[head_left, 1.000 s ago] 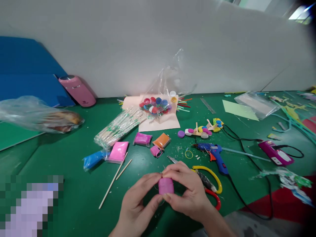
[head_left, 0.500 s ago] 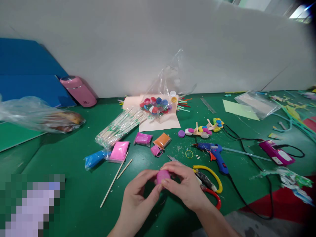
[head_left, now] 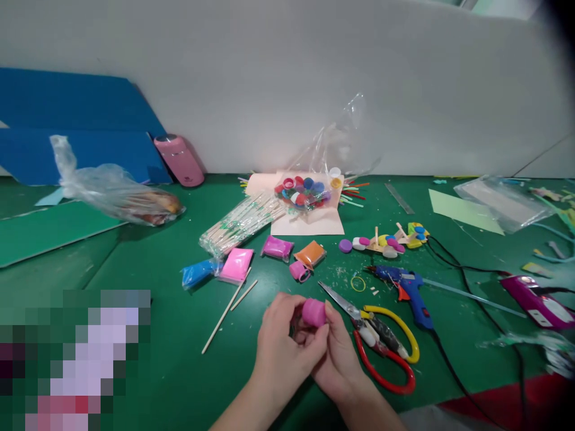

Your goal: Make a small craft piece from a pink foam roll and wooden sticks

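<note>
A pink plastic bottle cap (head_left: 314, 312) is held between both hands above the green table. My left hand (head_left: 282, 341) has its fingers and thumb closed round the cap's near left side. My right hand (head_left: 338, 358) grips it from the right and below, partly behind the left thumb. Just right of them lie open scissors (head_left: 381, 344) with one yellow and one red handle. Beyond the hands is a second pink cap with a loose ring (head_left: 299, 271), beside an orange clay packet (head_left: 310, 255) and a magenta one (head_left: 277, 248).
A blue glue gun (head_left: 406, 290) with a trailing black cord lies at the right. Left are wooden sticks (head_left: 224, 314), a pink packet (head_left: 236, 264), a blue packet (head_left: 200, 273) and bagged sticks (head_left: 240, 224). A bag of bottle caps (head_left: 305, 191) and a pink flask (head_left: 179, 160) stand at the back.
My hands have drawn closer together and turned the cap so its ridged side shows. The view has shifted left, and the scissors, partly covered before, are now uncovered.
</note>
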